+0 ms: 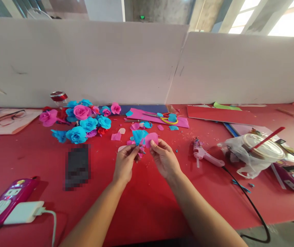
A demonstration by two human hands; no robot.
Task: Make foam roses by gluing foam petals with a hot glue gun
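Observation:
In the middle of the head view, my left hand [126,161] pinches the base of a blue paper flower [138,136]. Close by on its right, my right hand [164,156] holds a rounded pink paper petal [152,139] between thumb and fingers. The petal's left edge lies close to the blue paper; I cannot tell whether they touch. Beyond my hands are loose pink and blue paper scraps [116,136] and scissors with a yellow handle [169,120], resting on a pink paper strip [136,114]. A bunch of blue, pink and red paper roses [88,124] lies to the left.
On the red table [147,206], a pink glue gun [207,156] with a black cord lies to the right, before a lidded cup [262,147] in a plastic bag. Left are a dark pixelated object [77,166], a purple case [13,199] and a white charger [25,212]. A white partition [85,61] stands behind.

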